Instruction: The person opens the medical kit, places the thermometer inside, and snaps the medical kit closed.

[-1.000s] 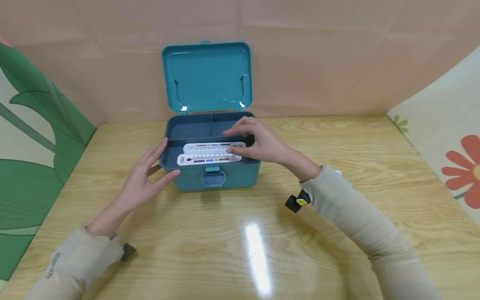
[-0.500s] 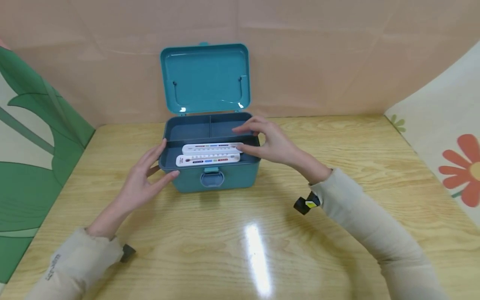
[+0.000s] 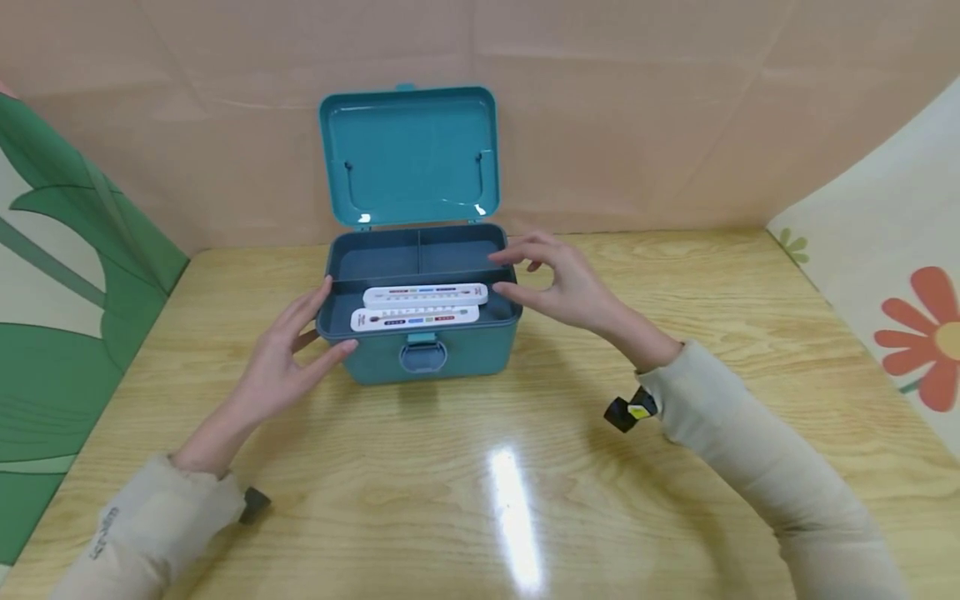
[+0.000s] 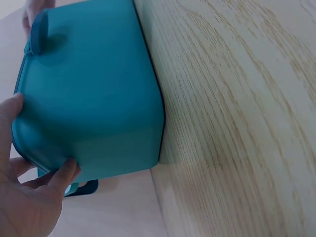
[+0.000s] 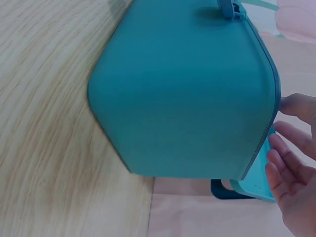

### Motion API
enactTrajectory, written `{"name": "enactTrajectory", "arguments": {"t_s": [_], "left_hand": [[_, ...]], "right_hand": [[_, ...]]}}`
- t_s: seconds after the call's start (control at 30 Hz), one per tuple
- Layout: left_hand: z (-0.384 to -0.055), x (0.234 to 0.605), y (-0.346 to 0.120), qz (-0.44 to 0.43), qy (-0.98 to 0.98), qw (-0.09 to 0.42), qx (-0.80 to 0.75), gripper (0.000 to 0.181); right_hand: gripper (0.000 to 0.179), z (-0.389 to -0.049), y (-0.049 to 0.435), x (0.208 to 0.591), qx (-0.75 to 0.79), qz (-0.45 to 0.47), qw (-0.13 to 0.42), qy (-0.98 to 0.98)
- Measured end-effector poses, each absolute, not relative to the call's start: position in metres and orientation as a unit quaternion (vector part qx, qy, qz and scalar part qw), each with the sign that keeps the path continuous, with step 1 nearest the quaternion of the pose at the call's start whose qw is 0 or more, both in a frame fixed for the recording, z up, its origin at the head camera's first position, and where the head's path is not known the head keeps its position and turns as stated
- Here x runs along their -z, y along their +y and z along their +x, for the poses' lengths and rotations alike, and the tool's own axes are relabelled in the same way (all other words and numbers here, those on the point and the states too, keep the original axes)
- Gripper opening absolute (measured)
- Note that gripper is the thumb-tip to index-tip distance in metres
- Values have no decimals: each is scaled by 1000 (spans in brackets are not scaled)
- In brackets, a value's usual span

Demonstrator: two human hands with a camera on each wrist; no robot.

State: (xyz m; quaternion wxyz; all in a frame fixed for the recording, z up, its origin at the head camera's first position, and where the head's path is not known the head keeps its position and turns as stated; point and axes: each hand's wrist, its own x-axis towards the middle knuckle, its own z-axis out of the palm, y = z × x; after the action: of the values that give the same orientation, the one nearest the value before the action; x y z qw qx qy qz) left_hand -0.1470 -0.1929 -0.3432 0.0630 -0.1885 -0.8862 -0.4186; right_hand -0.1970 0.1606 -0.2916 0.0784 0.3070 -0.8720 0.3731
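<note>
While nothing is grasped by the nearer, right hand (image 3: 561, 280), the rear thermometer (image 3: 425, 296) is laid toward its nine o'clock, long axis nine-to-three, inside the teal storage box (image 3: 480, 357), touched near eight by the left hand (image 3: 279, 354), fingers extended.

Head view: looks forward and down from above the near side of the table (image 3: 360, 517), far enough off to include the box (image 3: 480, 354), left hand (image 3: 273, 371) and right hand (image 3: 568, 287). Left wrist view: close and low, turned sideways, facing the box's front and left end. Right wrist view: likewise close, low and sideways, facing the front and right end. Both wrist views share the front latch (image 3: 423, 357).
</note>
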Motion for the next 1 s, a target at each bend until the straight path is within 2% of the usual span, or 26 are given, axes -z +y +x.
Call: {"name": "enactTrajectory", "arguments": {"t_s": [1.0], "left_hand": [[-146,342,-193,-188,-882,62,428,79]], "right_hand": [[30,-181,222,319,-323,282,117,-896]]}}
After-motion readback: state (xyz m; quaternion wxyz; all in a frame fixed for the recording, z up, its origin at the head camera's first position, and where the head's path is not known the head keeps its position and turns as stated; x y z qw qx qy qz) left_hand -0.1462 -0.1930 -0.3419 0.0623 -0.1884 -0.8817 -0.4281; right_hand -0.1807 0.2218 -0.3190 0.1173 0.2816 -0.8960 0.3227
